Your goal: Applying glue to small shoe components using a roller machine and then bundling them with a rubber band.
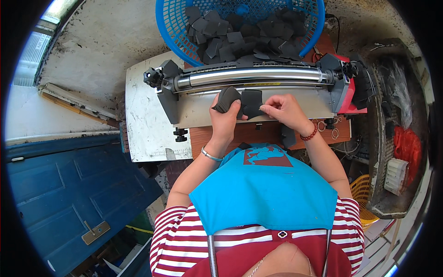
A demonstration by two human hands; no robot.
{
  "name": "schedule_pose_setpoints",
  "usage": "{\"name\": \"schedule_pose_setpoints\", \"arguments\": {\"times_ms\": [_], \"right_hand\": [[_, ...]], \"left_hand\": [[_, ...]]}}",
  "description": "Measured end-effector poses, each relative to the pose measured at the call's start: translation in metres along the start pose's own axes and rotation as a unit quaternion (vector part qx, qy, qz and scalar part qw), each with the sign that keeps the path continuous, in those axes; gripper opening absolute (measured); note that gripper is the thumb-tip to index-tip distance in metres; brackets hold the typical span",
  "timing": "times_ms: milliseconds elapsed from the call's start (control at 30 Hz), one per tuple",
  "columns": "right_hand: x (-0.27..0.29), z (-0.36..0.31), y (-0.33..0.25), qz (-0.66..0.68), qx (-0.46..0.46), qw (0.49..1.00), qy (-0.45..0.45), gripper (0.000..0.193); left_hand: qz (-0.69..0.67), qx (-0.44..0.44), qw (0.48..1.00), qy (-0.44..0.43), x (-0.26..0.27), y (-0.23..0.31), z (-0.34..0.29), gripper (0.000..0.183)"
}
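Observation:
My left hand point(223, 123) is wrapped round a stack of thin dark grey square pieces point(227, 99), with the thumb on the near side. Just right of the stack, a flat dark grey piece point(252, 98) lies on the metal feed plate point(198, 109) of a roller machine point(258, 76). Thumb and forefinger of my right hand point(290, 113) are pinched at the right edge of a dark piece in front of it; where that piece ends and the one behind begins is hard to make out. The machine's shiny roller lies just beyond both hands.
Behind the machine, a blue plastic basket point(162, 23) holds many dark pieces. A white board point(140, 111) extends left of the machine. Black knobs point(152, 77) stick out at its ends. On the right are a dirty trough-like container point(376, 184) and a yellow basket point(361, 190).

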State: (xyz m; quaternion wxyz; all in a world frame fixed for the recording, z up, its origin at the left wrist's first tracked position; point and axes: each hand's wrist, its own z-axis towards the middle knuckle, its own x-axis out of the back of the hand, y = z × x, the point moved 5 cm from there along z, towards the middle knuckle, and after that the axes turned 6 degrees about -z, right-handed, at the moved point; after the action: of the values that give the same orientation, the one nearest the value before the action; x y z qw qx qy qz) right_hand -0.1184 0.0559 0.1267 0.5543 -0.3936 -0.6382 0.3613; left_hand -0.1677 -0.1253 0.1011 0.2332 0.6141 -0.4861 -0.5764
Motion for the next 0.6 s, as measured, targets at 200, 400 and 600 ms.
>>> {"name": "schedule_pose_setpoints", "arguments": {"times_ms": [200, 400, 600], "right_hand": [[-0.007, 0.001, 0.005, -0.005, -0.014, 1.0, 0.016, 0.02], [-0.009, 0.002, 0.005, -0.042, 0.008, 0.999, 0.012, 0.023], [-0.011, -0.001, 0.004, -0.042, 0.007, 0.999, 0.014, 0.023]], "left_hand": [[0.009, -0.009, 1.0, -0.014, -0.002, 0.002, -0.001, 0.029], [0.032, -0.004, 0.999, -0.023, -0.005, 0.002, -0.003, 0.032], [0.059, -0.019, 0.997, -0.046, -0.004, -0.001, -0.001, 0.04]]}}
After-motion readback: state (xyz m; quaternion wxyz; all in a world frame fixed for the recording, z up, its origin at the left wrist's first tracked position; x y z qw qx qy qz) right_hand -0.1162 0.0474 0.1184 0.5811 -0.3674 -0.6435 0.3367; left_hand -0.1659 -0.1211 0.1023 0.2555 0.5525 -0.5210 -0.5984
